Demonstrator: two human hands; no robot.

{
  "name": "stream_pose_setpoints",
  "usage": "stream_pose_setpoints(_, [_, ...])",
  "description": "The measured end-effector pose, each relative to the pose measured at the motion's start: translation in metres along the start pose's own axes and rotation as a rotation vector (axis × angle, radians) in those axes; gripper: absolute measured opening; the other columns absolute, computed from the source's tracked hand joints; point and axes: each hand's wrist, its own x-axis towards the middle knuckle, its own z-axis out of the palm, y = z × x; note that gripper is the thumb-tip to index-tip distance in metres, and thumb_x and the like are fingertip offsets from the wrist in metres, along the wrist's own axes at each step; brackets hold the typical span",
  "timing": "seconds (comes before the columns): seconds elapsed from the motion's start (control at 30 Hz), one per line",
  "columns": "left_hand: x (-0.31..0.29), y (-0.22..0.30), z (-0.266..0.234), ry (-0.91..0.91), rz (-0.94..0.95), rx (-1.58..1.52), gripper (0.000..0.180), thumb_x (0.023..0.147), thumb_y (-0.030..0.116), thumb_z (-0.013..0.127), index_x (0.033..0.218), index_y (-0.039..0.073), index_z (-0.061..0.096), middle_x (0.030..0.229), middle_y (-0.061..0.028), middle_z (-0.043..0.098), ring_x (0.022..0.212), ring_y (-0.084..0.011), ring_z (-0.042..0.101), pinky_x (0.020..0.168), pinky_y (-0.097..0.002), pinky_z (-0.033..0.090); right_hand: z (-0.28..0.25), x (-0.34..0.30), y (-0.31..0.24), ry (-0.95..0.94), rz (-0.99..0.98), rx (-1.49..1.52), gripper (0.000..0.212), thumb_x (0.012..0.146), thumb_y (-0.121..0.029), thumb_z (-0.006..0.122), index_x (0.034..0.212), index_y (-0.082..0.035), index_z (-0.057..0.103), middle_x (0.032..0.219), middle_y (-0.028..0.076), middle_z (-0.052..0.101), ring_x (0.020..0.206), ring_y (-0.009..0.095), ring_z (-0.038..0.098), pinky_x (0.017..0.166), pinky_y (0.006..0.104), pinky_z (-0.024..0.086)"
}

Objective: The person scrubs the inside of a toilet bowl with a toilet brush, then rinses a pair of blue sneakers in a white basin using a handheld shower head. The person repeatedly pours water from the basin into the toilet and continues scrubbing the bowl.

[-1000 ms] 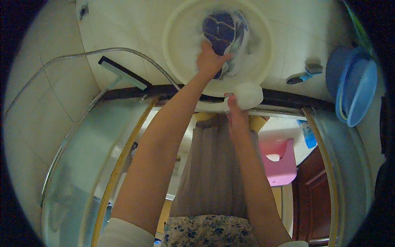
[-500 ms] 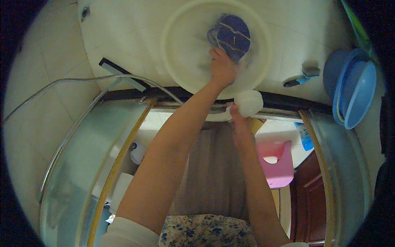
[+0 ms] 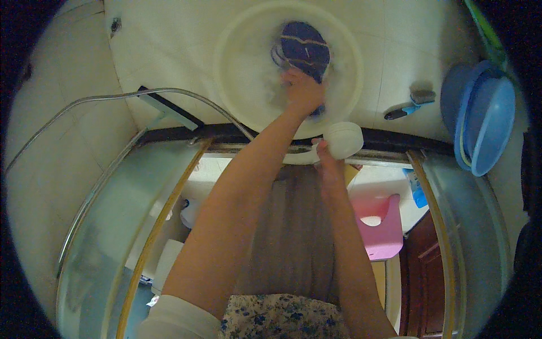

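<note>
In a wide, pale round basin (image 3: 219, 73) lies a dark blue shoe (image 3: 305, 46), its sole-shaped face crossed by tan lines and a loop at its left side. My left hand (image 3: 305, 93) is closed round its middle; a dark end of it shows below my palm. The basin's inside looks wet and cloudy. Just outside the near rim, my right hand (image 3: 326, 161) grips the handle of a white shower head (image 3: 344, 140). My left forearm hides part of that handle and where the metal hose (image 3: 169, 90) joins it.
A squeegee (image 3: 169, 107) lies left of the basin. To the right are a blue-and-black brush (image 3: 409, 105) and blue basins (image 3: 494, 124). Below me are a dark sill (image 3: 395, 139), frosted door panels (image 3: 135, 186) on both sides and a pink stool (image 3: 384, 237).
My left hand has shifted the shoe a little to the left, and an end of it now shows below my palm. The shower head is still in my right hand, tilted slightly differently.
</note>
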Motion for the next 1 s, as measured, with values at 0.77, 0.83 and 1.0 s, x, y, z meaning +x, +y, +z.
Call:
stream_pose_setpoints(0.77, [0.009, -0.010, -0.004, -0.307, 0.057, -0.179, 0.096, 0.076, 0.058, 0.044, 0.118, -0.025, 0.019, 0.126, -0.0443, 0.008, 0.121, -0.0503, 0.013, 0.102, -0.0470, 0.013, 0.009, -0.014, -0.009, 0.012, -0.045, 0.101, 0.061, 0.072, -0.035, 0.070, 0.117, -0.004, 0.044, 0.110, 0.008, 0.051, 0.101, 0.019, 0.046, 0.090, 0.0307, 0.034])
stream_pose_setpoints(0.83, [0.017, -0.013, 0.004, -0.290, 0.030, -0.158, 0.096, 0.076, 0.059, 0.042, 0.118, -0.025, 0.020, 0.126, -0.0442, 0.009, 0.120, -0.0510, 0.014, 0.103, -0.0470, 0.013, 0.013, -0.010, -0.011, 0.039, -0.006, 0.051, 0.064, 0.072, -0.035, 0.069, 0.120, -0.004, 0.041, 0.113, 0.008, 0.049, 0.104, 0.019, 0.044, 0.092, 0.0309, 0.032])
stream_pose_setpoints(1.0, [0.015, -0.013, -0.004, -0.349, 0.054, -0.133, 0.097, 0.077, 0.059, 0.043, 0.120, -0.024, 0.015, 0.126, -0.0434, 0.012, 0.119, -0.0499, 0.020, 0.102, -0.0447, 0.016, 0.007, -0.003, -0.010, 0.060, 0.150, -0.027, 0.072, 0.072, -0.035, 0.070, 0.126, -0.004, 0.033, 0.121, 0.007, 0.043, 0.111, 0.018, 0.039, 0.096, 0.0326, 0.027])
